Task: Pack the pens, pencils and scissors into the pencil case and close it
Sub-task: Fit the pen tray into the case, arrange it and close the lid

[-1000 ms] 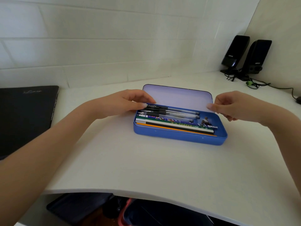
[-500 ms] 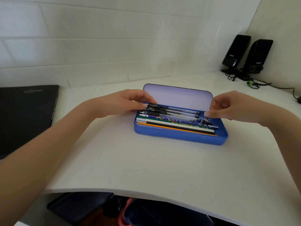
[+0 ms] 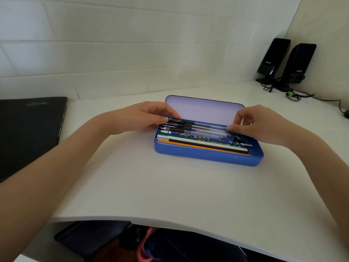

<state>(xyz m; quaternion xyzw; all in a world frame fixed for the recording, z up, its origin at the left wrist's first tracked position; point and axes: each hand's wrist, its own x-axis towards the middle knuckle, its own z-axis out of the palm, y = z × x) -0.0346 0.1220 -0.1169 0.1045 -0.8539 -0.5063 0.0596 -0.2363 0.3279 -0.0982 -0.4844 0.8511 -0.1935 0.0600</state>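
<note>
A blue pencil case [image 3: 207, 156] lies open on the white desk, its pale lid [image 3: 204, 110] tilted up at the back. Inside, several black-capped pens [image 3: 204, 128] lie along the back, with a patterned ruler-like strip and pencils [image 3: 204, 146] in front of them. A small black and silver item [image 3: 238, 140] sits at the right end; I cannot tell whether it is the scissors. My left hand [image 3: 143, 118] pinches the pens' left ends. My right hand [image 3: 264, 125] holds their right ends with the thumb.
A closed black laptop [image 3: 28, 133] lies at the left. Two black speakers [image 3: 273, 57] stand in the back right corner, with cables [image 3: 321, 99] trailing along the wall. The desk's curved front edge [image 3: 170, 224] is near me, with dark objects below.
My right hand has moved left from the case's right rim onto the pens' right ends. My left hand has stayed on the left ends.
</note>
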